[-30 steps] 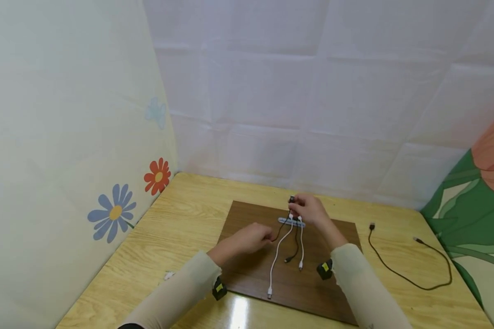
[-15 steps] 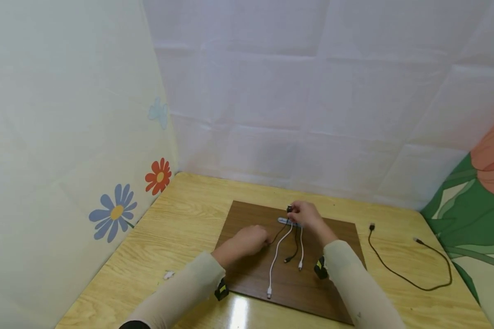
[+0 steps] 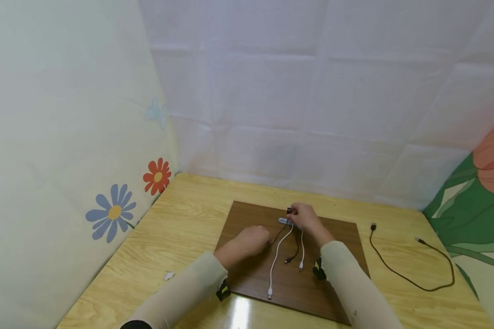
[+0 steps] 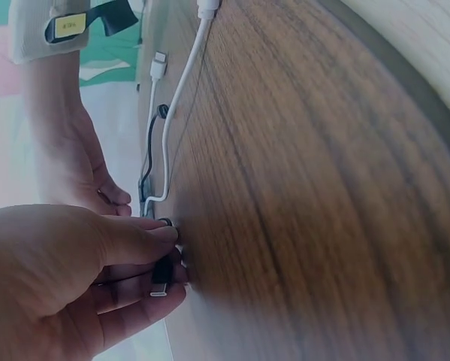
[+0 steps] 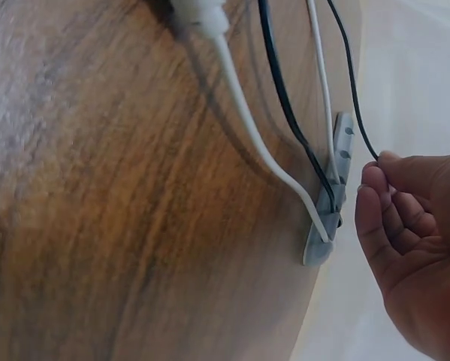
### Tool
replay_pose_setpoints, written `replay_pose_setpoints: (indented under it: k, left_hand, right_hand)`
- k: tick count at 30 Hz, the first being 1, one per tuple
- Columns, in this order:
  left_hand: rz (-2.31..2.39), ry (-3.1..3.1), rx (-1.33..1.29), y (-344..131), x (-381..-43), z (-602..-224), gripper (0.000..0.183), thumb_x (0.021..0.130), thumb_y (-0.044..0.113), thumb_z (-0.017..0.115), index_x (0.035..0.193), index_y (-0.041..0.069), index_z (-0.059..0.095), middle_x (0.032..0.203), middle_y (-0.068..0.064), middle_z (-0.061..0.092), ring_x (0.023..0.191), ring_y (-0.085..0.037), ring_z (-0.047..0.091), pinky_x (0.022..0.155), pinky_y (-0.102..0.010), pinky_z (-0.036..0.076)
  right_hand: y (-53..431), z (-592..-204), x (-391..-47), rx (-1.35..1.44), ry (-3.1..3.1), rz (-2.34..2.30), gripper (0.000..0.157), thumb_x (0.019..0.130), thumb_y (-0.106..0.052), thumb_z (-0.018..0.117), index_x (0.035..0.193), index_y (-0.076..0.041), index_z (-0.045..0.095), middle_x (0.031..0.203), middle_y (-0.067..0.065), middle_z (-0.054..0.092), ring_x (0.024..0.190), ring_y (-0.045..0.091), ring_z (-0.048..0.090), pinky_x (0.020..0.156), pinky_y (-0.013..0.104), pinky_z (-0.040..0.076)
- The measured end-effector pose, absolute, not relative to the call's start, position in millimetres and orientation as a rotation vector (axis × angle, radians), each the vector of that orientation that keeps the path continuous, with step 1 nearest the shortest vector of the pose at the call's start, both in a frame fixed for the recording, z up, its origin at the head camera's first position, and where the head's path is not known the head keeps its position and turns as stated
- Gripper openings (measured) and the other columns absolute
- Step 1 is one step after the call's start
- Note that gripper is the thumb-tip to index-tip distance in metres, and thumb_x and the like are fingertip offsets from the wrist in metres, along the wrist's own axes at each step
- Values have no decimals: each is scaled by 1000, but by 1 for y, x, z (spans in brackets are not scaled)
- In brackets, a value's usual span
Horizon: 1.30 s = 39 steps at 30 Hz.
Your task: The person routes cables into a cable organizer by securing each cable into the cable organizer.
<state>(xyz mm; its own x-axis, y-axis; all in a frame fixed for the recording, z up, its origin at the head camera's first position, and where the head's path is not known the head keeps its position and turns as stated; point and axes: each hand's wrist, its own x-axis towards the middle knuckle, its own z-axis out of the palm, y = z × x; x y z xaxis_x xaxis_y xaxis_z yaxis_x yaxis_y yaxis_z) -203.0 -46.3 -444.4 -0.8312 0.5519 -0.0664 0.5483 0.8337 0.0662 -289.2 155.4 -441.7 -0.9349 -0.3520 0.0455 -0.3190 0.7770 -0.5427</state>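
Observation:
My right hand (image 3: 306, 218) pinches a thin black USB cable (image 5: 352, 83) near its plug, just above the grey cable holder (image 5: 315, 248). The left hand (image 3: 251, 241) grips the same cable near its other end; its small black connector (image 4: 161, 280) shows between the fingers in the left wrist view. Slots of the holder carry a long white cable (image 3: 276, 260), another black cable (image 5: 281, 90) and a second white cable (image 3: 302, 250). In the right wrist view the pinched cable runs beside the holder, apart from its vacant slots. The right hand partly covers the holder in the head view.
Under the holder lies a dark brown wooden board (image 3: 247, 211) on the pale wood table (image 3: 197, 192). Another black USB cable (image 3: 411, 279) lies curved at the right. A small white piece (image 3: 169, 275) is near the left forearm. Cloth walls (image 3: 247, 91) stand behind and beside.
My right hand has come down and slightly left toward the cable holder with the black cable plug. The left hand has shifted only slightly, still gripping the cable.

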Motion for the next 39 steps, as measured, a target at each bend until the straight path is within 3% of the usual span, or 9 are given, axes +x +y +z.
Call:
replay_pose_setpoints:
  k: [11,21,39]
  left_hand:
    - [-135,2958,859,-26,-202,-445,13,93,13,68,82,18,70,81,1,70,71,-13,65,59,-26,55]
    - [-170,2930,920,-19,-200,-446,11,93,11,69,83,17,70,82,2,70,73,-13,66,63,-25,56]
    - [-213,2873,1052,-8,-194,-438,11,93,13,69,86,19,73,80,5,70,72,-12,66,62,-24,55]
  right_hand:
    - [161,-451,-295,-561,2919,-804,6,91,-7,71,90,-2,67,85,12,71,77,25,63,69,38,53]
    - [160,-451,-296,-594,2946,-716,9,91,-7,69,96,-1,67,92,16,72,89,34,67,77,47,55]
    - [153,-440,-298,-540,2876,-583,11,94,-8,67,101,1,65,95,16,67,87,31,62,74,45,53]
